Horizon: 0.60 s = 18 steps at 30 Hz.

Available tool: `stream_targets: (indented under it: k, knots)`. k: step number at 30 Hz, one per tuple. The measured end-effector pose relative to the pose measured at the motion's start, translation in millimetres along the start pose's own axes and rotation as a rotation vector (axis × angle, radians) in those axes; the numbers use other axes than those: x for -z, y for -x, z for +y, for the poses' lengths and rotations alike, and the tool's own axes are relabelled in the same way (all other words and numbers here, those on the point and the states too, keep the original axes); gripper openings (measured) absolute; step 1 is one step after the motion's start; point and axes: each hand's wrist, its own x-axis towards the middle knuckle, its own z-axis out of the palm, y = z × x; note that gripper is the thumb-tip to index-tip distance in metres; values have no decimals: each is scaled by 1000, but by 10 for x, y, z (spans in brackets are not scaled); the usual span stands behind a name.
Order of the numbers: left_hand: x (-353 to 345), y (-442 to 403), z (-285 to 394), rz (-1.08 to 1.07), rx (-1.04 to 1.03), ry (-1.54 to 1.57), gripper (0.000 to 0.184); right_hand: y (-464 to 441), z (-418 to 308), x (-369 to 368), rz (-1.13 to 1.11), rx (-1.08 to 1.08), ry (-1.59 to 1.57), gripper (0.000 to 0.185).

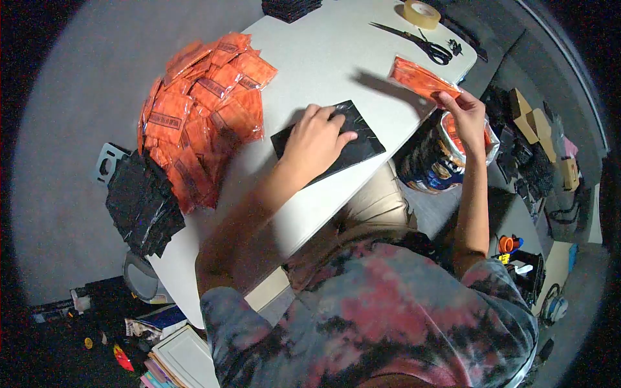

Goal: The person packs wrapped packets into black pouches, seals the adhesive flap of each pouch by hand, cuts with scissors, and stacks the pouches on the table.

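Note:
My left hand (315, 143) lies with its fingers apart on a flat, shiny black plastic packet (361, 141) near the table's front edge. Pinched by one end in my right hand (468, 119) is an orange packet in clear plastic (414, 75), raised above the right side of the table. Just below that hand stands a dark round container (432, 160) with a pale liner, and something orange shows inside it. A large heap of similar orange packets (200, 107), some with a dark printed label, covers the table's left part.
A stack of black packets (143, 204) sits at the left table edge, and another dark stack (291, 8) at the far edge. Black scissors (424, 46) and a tape roll (422, 13) lie far right on the white table (323, 61). Open cardboard boxes (533, 123) stand beyond.

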Motion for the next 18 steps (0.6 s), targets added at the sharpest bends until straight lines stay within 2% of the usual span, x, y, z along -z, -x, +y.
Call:
stream_targets:
  k: [2, 4, 5, 8, 12, 16, 18]
  knots:
    - [-166, 0, -89, 28, -64, 63, 41, 15, 105, 47, -1, -3, 51, 27]
    - [-181, -127, -227, 24, -145, 159, 40, 108, 50, -37, 10, -15, -94, 28]
    - [-171, -211, -285, -43, -102, 183, 39, 136, 49, -36, -17, -38, -123, 28]
    - [-99, -426, -397, -53, -155, 250, 38, 233, -23, -106, -7, -88, -41, 28]
    - [-101, -452, -368, -87, -110, 285, 32, 346, 34, -131, -30, -126, -83, 29]
    - [-220, -345, -355, 25, -120, 202, 22, 443, 71, -130, -59, -140, -163, 27]
    - [-229, -348, -376, 80, -134, 300, 19, 486, 88, -136, -36, -163, -144, 28]
